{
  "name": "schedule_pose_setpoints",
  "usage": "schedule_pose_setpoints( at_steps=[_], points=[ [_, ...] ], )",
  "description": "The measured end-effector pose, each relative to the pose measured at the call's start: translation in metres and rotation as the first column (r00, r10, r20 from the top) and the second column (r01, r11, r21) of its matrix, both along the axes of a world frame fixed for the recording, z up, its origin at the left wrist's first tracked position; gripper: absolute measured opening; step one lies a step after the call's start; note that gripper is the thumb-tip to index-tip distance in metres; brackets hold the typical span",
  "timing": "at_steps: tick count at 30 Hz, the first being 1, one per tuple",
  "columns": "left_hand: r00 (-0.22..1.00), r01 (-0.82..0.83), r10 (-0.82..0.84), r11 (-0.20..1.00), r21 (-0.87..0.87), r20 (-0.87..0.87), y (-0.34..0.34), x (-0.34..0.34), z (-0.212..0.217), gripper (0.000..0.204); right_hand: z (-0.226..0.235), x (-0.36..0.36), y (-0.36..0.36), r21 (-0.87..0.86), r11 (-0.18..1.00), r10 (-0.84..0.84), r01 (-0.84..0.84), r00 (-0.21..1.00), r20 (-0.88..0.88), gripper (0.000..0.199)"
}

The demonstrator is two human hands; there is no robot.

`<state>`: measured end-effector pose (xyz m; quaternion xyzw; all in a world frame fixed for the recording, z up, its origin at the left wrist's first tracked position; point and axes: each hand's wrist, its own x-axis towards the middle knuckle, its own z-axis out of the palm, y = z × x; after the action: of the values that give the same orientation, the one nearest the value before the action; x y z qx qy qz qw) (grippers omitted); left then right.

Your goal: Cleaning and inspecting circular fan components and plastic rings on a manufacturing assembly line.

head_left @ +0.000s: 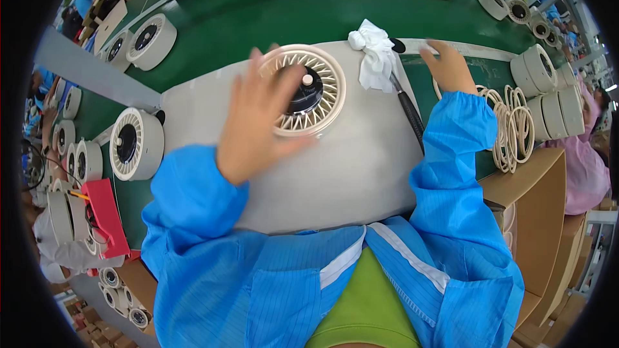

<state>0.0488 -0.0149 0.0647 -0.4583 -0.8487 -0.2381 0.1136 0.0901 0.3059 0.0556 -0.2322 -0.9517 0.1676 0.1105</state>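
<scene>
Left grip (255, 113) splays over cream unit (331, 104), grey mat (335, 180) — green bench (258, 13), workers (588, 177) beyond.

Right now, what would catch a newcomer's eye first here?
The round cream grille with a black centre, on the grey mat, with the spread left hand over its left side. Next, the crumpled white cloth to its upper right. Then the coiled cream cord further right, beyond the right hand.

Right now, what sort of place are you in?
Probably a factory assembly area: there are many matching round cream units, a long green work surface and open cardboard packaging.
</scene>
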Motion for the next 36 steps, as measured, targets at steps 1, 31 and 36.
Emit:
schedule_pose_setpoints(
  at_steps=[1,31,36],
  points=[
    [1.000,0.012,-0.012,1.000,0.003,-0.006,0.001,0.001,-0.007,0.071,-0.016,0.007,0.018,0.105,0.987,-0.128,0.123,0.991,0.039,0.041],
    [0.472,-0.830,0.636,0.555,-0.064,-0.610,-0.091,-0.289,-0.083,0.077,0.000,0.004,-0.023,-0.543,0.814,-0.198,-0.207,0.781,-0.593,0.023],
    [0.508,-0.858,0.723,0.470,-0.205,-0.468,-0.083,-0.276,-0.063,0.074,-0.006,0.005,-0.023,-0.536,0.814,-0.247,-0.222,0.704,-0.666,0.024]
  ],
)
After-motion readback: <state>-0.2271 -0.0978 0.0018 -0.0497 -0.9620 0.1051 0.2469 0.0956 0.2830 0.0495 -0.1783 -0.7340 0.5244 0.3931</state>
